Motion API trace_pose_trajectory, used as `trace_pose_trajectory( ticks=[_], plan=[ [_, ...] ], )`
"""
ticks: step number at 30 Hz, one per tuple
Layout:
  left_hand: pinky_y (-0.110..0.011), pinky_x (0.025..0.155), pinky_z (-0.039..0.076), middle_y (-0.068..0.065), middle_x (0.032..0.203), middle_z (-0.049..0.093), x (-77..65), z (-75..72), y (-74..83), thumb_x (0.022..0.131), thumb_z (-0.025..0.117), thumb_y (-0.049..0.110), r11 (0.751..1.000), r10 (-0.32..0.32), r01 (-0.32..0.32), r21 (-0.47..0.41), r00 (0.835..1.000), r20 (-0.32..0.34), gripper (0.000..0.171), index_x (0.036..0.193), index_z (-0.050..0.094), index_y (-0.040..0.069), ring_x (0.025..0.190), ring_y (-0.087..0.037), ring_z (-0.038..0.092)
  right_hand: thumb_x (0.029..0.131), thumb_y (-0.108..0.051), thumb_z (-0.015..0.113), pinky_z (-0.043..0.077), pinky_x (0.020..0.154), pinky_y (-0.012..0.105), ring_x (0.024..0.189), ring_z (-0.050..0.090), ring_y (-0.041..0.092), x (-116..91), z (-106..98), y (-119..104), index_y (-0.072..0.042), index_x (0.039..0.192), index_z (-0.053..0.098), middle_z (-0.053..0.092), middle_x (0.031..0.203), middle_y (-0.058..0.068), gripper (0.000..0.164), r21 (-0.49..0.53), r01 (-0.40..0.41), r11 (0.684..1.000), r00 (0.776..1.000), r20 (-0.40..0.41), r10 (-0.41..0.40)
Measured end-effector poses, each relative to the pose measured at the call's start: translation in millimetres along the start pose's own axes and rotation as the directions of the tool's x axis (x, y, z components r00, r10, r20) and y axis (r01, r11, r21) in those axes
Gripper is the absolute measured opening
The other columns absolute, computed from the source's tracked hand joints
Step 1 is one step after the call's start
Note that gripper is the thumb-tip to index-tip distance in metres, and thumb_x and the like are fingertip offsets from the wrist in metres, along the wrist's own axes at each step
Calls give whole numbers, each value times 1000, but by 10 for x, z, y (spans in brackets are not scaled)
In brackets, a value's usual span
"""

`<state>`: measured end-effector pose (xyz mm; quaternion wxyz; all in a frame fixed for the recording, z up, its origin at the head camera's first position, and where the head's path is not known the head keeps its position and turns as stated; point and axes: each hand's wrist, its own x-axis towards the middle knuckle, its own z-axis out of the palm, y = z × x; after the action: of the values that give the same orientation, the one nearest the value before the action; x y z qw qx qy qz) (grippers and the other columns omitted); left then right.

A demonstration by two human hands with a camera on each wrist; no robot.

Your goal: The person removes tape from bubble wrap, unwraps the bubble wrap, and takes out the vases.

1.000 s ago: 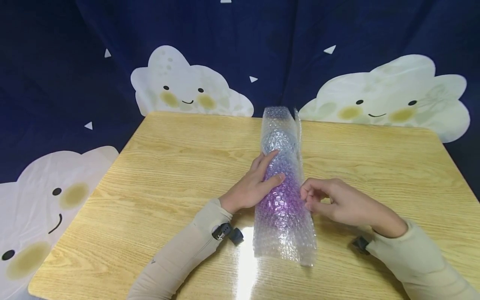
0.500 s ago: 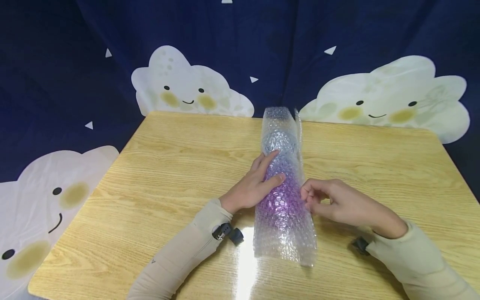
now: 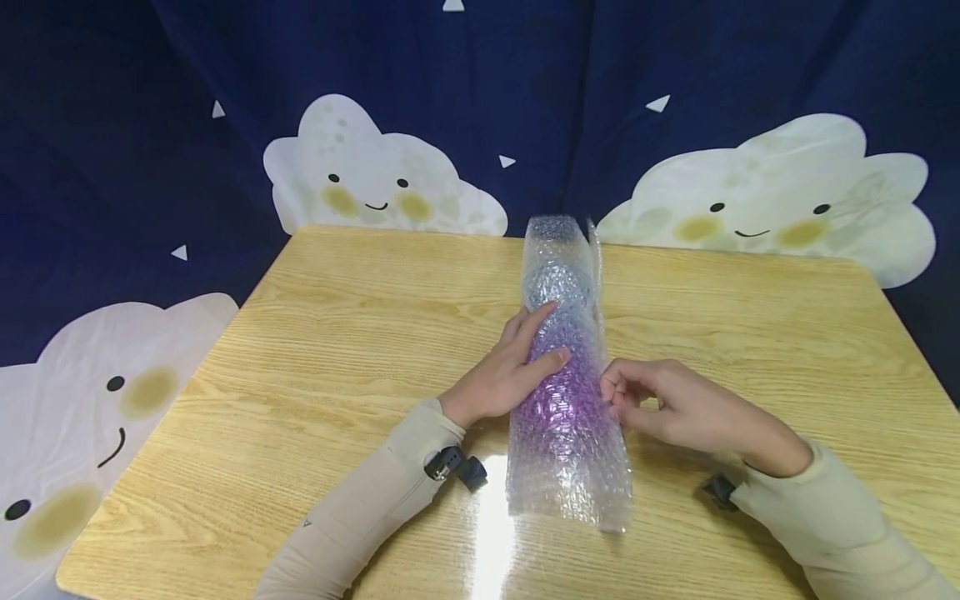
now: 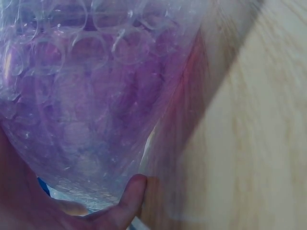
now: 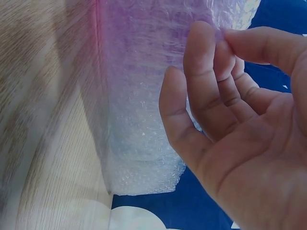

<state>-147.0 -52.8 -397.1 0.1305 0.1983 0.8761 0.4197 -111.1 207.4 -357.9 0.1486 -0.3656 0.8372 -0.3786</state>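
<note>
A long bundle of clear bubble wrap (image 3: 570, 475) lies lengthwise on the wooden table, around a purple-to-blue object (image 3: 561, 408) whose kind is blurred by the bubbles. My left hand (image 3: 506, 367) rests on its left side and top, fingers extended and thumb spread. In the left wrist view the purple shows through the wrap (image 4: 91, 91) above my left hand (image 4: 100, 215). On the bundle's right side my right hand (image 3: 667, 400) pinches the wrap's edge between thumb and fingertips. The right wrist view shows that hand (image 5: 240, 110) with thumb and finger meeting at the wrap (image 5: 139, 120).
The wooden table (image 3: 360, 325) extends to both sides of the bundle. Behind it hangs a dark blue curtain (image 3: 555, 83) with smiling clouds. The bundle's far end reaches the table's back edge. A bright reflection lies near the front.
</note>
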Motion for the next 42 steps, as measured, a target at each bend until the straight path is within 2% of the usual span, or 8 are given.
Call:
trace_pose_trajectory(
  ticks=[11,25,28,36,42],
  plan=[
    [-76,119,26,-14,177,-2,-1,0,6,98,38,71,1000,-5,5,0,1000,0,77,164,3,48,160,-45,17,98,-7,67,54,65,22,77,63,1,2,5,23,-25,97,59,64,82,-15,20,-27,65,997,997,-32,-66],
    [-74,121,25,-14,177,-1,1,-4,-9,99,38,70,1000,4,-4,-2,1000,-2,78,165,4,46,162,-42,12,98,-8,66,54,67,21,80,62,1,7,13,32,-25,96,58,63,83,-16,20,-47,89,995,995,-34,-90],
    [-74,121,25,-14,177,-1,1,-4,-5,99,38,70,1000,3,-3,-3,1000,-2,78,165,4,46,162,-42,12,95,-6,68,53,65,21,79,62,1,7,12,29,-25,96,58,63,84,-17,22,-45,77,996,996,-43,-79],
    [-76,119,27,-15,177,0,5,-2,2,99,37,69,1000,-2,2,10,1000,2,77,165,3,46,161,-44,15,82,4,71,57,71,22,80,64,0,11,17,-5,-28,93,62,65,83,-19,35,-72,24,997,996,-85,-30],
    [-75,119,27,-15,176,0,3,-2,-2,99,37,69,1000,-5,5,12,1000,-2,77,164,2,48,160,-46,18,77,6,70,57,69,24,77,62,-1,19,32,-11,-29,92,63,64,81,-20,38,-96,13,995,993,-113,-24]
  ],
)
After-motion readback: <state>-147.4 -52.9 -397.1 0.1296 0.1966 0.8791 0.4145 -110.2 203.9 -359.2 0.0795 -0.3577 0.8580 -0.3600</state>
